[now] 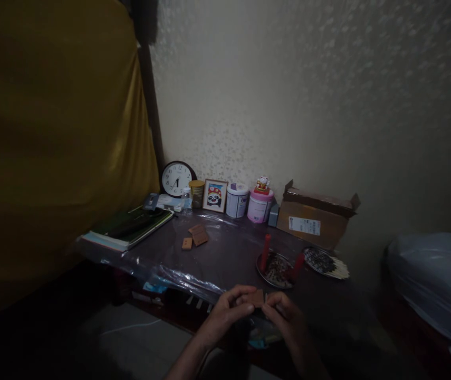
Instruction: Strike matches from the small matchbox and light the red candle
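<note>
Near the table's front edge, my left hand (233, 305) pinches a small brown matchbox (257, 298) between thumb and fingers. My right hand (284, 311) is closed in a pinch on a thin pale matchstick (266, 298), held upright close to the box's right side. Just beyond my hands is a round metal plate (272, 285) with dark and pale debris in it. One red candle (266, 252) stands upright there, and another red candle (298, 266) leans to the right. A second plate (311, 271) holds many pale sticks and blackened bits.
Brown cardboard pieces (198, 235) lie left of centre on the plastic-covered table (225, 253). Along the wall stand a clock (177, 179), a panda picture (214, 196), a white tub (237, 201), a pink tub (259, 207) and a cardboard box (316, 216). Books (130, 229) lie at left.
</note>
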Motion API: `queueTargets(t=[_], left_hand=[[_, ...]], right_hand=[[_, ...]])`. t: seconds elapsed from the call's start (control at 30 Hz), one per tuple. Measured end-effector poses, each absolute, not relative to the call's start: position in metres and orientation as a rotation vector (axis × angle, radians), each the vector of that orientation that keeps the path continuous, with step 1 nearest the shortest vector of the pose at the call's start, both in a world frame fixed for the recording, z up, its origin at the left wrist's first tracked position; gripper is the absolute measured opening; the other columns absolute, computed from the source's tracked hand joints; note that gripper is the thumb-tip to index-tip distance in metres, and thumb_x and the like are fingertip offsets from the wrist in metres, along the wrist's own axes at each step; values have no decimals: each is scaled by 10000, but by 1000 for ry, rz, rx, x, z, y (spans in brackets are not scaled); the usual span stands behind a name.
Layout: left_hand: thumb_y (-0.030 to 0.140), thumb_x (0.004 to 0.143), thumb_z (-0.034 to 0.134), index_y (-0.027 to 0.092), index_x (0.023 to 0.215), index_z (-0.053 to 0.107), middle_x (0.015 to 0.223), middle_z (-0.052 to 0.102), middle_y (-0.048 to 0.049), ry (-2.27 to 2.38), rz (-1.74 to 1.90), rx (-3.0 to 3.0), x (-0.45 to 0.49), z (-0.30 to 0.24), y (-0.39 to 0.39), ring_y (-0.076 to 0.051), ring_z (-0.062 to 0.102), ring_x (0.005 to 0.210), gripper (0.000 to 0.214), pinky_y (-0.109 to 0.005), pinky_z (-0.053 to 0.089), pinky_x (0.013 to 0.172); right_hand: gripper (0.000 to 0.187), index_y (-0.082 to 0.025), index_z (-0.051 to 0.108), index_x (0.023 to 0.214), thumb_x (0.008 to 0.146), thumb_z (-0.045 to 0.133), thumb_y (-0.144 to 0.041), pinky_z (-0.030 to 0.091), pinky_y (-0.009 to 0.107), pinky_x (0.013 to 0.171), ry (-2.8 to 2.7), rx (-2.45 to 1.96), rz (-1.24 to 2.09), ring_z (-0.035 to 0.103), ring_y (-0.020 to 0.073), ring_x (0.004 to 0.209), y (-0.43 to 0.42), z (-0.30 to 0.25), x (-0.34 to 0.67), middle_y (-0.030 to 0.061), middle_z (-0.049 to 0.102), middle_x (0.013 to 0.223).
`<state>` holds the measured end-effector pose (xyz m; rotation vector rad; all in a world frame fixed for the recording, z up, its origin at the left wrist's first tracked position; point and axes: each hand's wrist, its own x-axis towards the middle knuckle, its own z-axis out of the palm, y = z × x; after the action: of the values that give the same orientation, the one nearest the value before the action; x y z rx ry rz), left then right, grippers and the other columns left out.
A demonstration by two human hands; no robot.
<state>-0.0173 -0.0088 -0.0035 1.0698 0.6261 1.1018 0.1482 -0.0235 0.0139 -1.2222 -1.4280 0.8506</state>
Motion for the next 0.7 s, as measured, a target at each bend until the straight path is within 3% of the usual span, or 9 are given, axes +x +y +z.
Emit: queueTargets(t=[0.47, 0.57, 0.7], left_hand=[[314, 634, 721, 172, 999, 665, 959, 696, -71, 612, 1120, 1003, -16, -13, -3, -234, 596, 901, 396, -306, 411, 801], [282, 648, 715, 161, 977, 669, 940, 710, -87, 560, 1147, 902, -13, -15, -3, -235, 618, 877, 353, -323, 414, 811], [245, 678, 692, 139, 1003, 648, 1004, 696, -135, 439, 1145, 793, -11, -12, -4, -258, 624, 921, 345, -366, 407, 855]], right_hand=[[212, -191, 532, 557, 640, 659, -339, 412, 218, 502, -1342, -1213, 927, 510, 124, 513, -18, 9, 151, -37, 531, 509], [167, -197, 563, 680, 628, 676, -308, 431, 230, 500, -1226, -1178, 932, 539, 132, 506, -12, 3, 155, -42, 558, 511], [336, -202, 573, 926, 629, 693, -303, 469, 254, 521, -1164, -1130, 939, 574, 143, 525, -8, -1, 160, -33, 612, 584]])
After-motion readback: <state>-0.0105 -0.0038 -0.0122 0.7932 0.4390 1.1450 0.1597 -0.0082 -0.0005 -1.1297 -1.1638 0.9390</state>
